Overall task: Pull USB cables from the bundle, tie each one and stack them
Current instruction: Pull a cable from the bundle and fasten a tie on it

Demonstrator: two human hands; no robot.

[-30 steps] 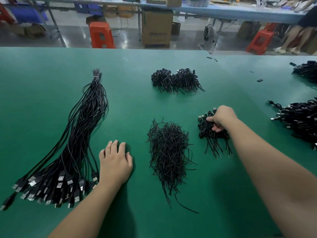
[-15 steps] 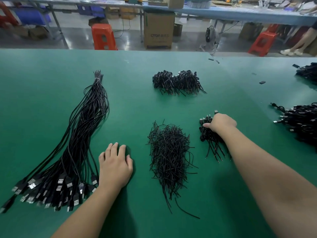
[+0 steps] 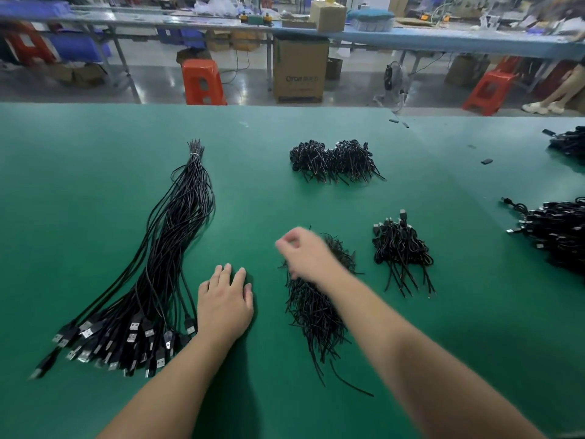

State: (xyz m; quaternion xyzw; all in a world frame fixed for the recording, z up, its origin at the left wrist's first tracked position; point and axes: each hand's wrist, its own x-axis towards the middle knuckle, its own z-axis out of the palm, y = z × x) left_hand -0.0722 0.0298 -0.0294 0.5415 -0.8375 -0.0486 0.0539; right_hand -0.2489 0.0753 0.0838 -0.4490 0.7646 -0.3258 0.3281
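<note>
USB cable bundle point(image 3: 152, 280) lies at lower left on the desk point(image 3: 79, 185); left hand point(image 3: 224, 304) rests flat beside it; right hand point(image 3: 304, 253), blurred, fingers curled over the tie pile point(image 3: 316, 312), grip unclear.

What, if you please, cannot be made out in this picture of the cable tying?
- Right hand, head view: motion blur hides whether it pinches a tie.
- Pile of ties: its upper part is hidden by that hand.
- Tied cables at right: cut by the frame edge.
</note>
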